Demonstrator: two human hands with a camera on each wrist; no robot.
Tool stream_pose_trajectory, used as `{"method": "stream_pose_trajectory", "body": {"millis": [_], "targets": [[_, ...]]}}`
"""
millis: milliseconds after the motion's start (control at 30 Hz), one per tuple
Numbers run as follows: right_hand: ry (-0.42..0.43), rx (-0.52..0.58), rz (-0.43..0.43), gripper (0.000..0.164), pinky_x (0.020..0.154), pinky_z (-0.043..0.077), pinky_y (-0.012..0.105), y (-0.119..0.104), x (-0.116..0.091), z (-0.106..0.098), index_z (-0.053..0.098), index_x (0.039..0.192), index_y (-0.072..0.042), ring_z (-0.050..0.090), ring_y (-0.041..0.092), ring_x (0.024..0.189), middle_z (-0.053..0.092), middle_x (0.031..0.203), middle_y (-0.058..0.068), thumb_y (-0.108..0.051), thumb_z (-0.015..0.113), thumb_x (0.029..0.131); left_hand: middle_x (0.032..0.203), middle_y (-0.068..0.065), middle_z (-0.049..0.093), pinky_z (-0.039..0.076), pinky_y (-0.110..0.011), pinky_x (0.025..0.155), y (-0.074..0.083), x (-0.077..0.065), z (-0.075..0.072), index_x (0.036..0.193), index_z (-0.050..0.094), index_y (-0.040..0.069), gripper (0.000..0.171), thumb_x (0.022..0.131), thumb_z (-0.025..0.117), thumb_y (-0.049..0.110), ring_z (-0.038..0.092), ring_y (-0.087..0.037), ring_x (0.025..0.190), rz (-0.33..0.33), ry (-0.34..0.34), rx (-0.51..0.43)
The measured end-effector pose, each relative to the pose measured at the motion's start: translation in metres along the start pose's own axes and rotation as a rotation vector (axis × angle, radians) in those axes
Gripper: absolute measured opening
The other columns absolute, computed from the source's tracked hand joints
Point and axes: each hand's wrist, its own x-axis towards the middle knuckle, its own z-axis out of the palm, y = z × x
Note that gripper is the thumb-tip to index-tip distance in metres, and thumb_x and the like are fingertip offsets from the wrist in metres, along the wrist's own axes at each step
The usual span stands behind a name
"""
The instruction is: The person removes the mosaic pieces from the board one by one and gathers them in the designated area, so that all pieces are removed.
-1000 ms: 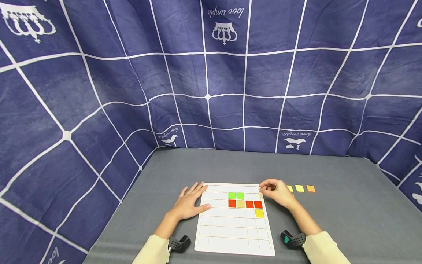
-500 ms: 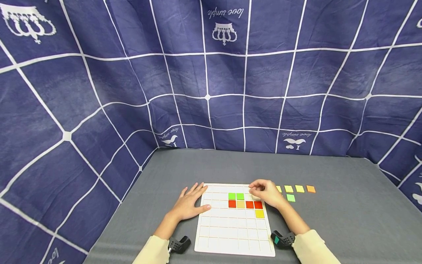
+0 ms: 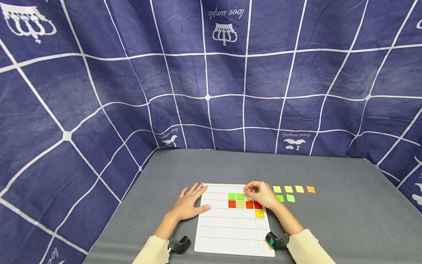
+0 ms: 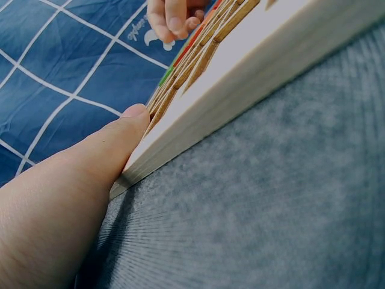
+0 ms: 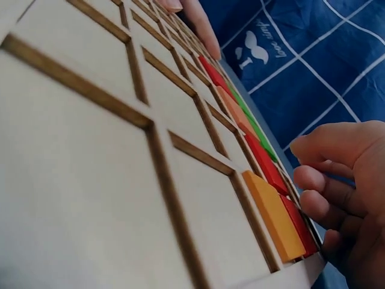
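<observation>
A white grid board [image 3: 219,233] lies on the grey table. Set in its cells are green tiles [image 3: 240,196], red tiles [image 3: 232,204], a tan tile [image 3: 240,204] and a yellow tile [image 3: 259,213]. My left hand [image 3: 188,204] rests flat on the board's left edge, fingers spread and thumb on the surface, as the left wrist view also shows. Over the upper right cells, my right hand [image 3: 260,193] has thumb and forefinger together, pinching what looks like a small pale tile, mostly hidden. The right wrist view shows its curled fingers [image 5: 322,180] above the red tiles.
Right of the board lie several loose tiles: pale yellow ones [image 3: 288,189], an orange one [image 3: 310,189] and green ones [image 3: 290,198]. A blue curtain [image 3: 263,110] with white lines hangs behind the table and along its left side.
My right hand has moved left from the board's right edge to beside the green tiles, uncovering loose tiles on the table. The left hand has stayed still.
</observation>
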Motion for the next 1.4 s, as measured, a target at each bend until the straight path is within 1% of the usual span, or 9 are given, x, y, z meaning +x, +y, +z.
{"method": "stream_pose_trajectory", "body": {"millis": [233, 533, 633, 800, 967, 1233, 1400], "targets": [[-0.009, -0.065, 0.008, 0.005, 0.062, 0.043, 0.022, -0.0014, -0.0002, 0.0039, 0.073, 0.088, -0.009, 0.052, 0.007, 0.067, 0.062, 0.076, -0.006, -0.013, 0.074, 0.084, 0.157, -0.006, 0.031, 0.009, -0.06, 0.112, 0.0008, -0.0001, -0.0012, 0.152, 0.038, 0.017, 0.08, 0.088, 0.057, 0.061, 0.022, -0.027, 0.146, 0.005, 0.005, -0.002], [-0.022, -0.108, 0.001, 0.004, 0.067, 0.045, 0.025, -0.0007, 0.0009, 0.0049, 0.074, 0.083, -0.012, 0.053, 0.009, 0.072, 0.062, 0.081, -0.006, -0.016, 0.075, 0.085, 0.157, -0.007, 0.032, 0.009, -0.061, 0.112, 0.001, -0.0008, -0.0004, 0.151, 0.039, 0.016, 0.079, 0.088, 0.056, 0.061, 0.023, -0.029, 0.145, 0.006, 0.005, -0.007], [-0.023, -0.117, 0.0, 0.005, 0.067, 0.045, 0.025, -0.0018, 0.0008, 0.0051, 0.074, 0.082, -0.012, 0.053, 0.01, 0.072, 0.062, 0.08, -0.007, -0.016, 0.075, 0.085, 0.156, -0.008, 0.033, 0.01, -0.062, 0.111, 0.0013, -0.0009, -0.0006, 0.151, 0.04, 0.015, 0.078, 0.088, 0.057, 0.06, 0.024, -0.031, 0.145, 0.011, 0.01, -0.013], [-0.029, -0.128, -0.006, 0.005, 0.066, 0.044, 0.025, -0.0027, 0.0012, 0.0049, 0.074, 0.081, -0.012, 0.052, 0.01, 0.072, 0.06, 0.079, -0.007, -0.015, 0.074, 0.085, 0.157, -0.007, 0.031, 0.009, -0.061, 0.112, 0.0012, -0.0003, -0.0002, 0.152, 0.038, 0.016, 0.08, 0.088, 0.057, 0.061, 0.022, -0.029, 0.146, 0.001, 0.005, -0.01], [-0.031, -0.11, -0.005, 0.004, 0.064, 0.043, 0.025, -0.0033, 0.0012, 0.0042, 0.072, 0.081, -0.013, 0.051, 0.011, 0.071, 0.058, 0.079, -0.006, -0.013, 0.074, 0.085, 0.157, -0.005, 0.03, 0.008, -0.06, 0.113, 0.0011, -0.0004, -0.0002, 0.152, 0.037, 0.017, 0.08, 0.088, 0.056, 0.061, 0.021, -0.026, 0.146, -0.003, 0.001, -0.011], [-0.034, -0.045, 0.003, 0.004, 0.06, 0.042, 0.023, -0.0036, 0.0005, 0.0038, 0.07, 0.083, -0.013, 0.052, 0.009, 0.065, 0.061, 0.073, -0.006, -0.012, 0.073, 0.085, 0.155, -0.01, 0.035, 0.011, -0.063, 0.11, 0.0, -0.0008, 0.0004, 0.15, 0.041, 0.013, 0.08, 0.088, 0.057, 0.061, 0.025, -0.033, 0.144, 0.028, 0.037, -0.021], [-0.041, -0.017, 0.001, 0.004, 0.059, 0.044, 0.023, -0.0038, 0.0, 0.004, 0.07, 0.083, -0.012, 0.053, 0.009, 0.062, 0.062, 0.071, -0.006, -0.012, 0.073, 0.085, 0.155, -0.009, 0.034, 0.011, -0.064, 0.11, 0.0005, -0.0009, 0.0, 0.15, 0.04, 0.014, 0.08, 0.088, 0.057, 0.061, 0.025, -0.032, 0.144, 0.027, 0.033, -0.017]]}}
